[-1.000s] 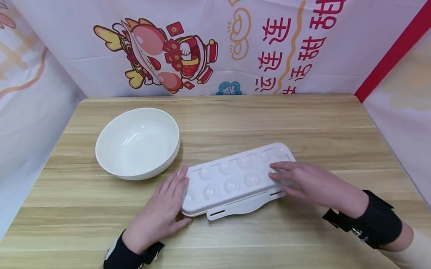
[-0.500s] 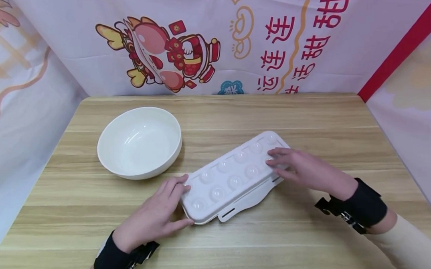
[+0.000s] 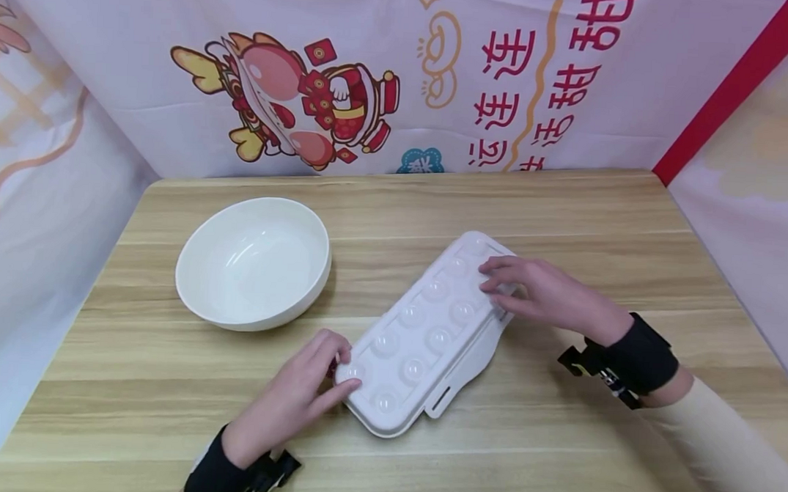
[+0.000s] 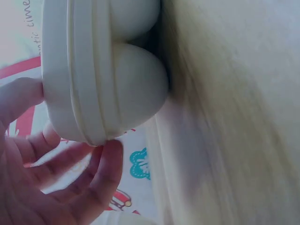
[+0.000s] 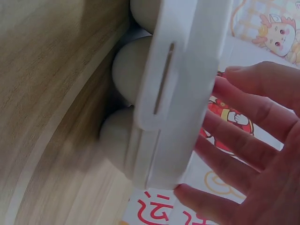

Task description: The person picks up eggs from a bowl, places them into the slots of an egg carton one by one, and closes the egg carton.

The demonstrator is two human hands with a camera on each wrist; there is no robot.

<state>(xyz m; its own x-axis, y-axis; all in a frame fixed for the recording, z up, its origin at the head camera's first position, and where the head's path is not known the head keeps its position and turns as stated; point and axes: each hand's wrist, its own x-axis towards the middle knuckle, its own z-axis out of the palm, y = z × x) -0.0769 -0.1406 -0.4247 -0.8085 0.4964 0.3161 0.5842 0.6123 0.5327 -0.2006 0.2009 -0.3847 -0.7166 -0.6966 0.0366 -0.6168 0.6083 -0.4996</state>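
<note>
A long white plastic egg box (image 3: 411,332) with a domed lid lies slantwise on the table, its rounded cups underneath visible in both wrist views. My left hand (image 3: 300,389) holds its near left end, thumb on the lid (image 4: 57,70) and curled fingers (image 4: 105,164) against the rim. At the far right end my right hand (image 3: 538,295) touches the lid with lightly bent, spread fingers (image 5: 229,126). A slotted latch flap (image 3: 471,370) sticks out along the box's right side.
A white round bowl (image 3: 254,265) stands on the wooden table (image 3: 556,458), left of the egg box. Printed white cloth (image 3: 401,77) hangs behind the table and at both sides.
The egg box has turned anticlockwise on the table, its far end moving away and left, its near end towards me. Both hands have moved with it; the left thumb now lies on the lid.
</note>
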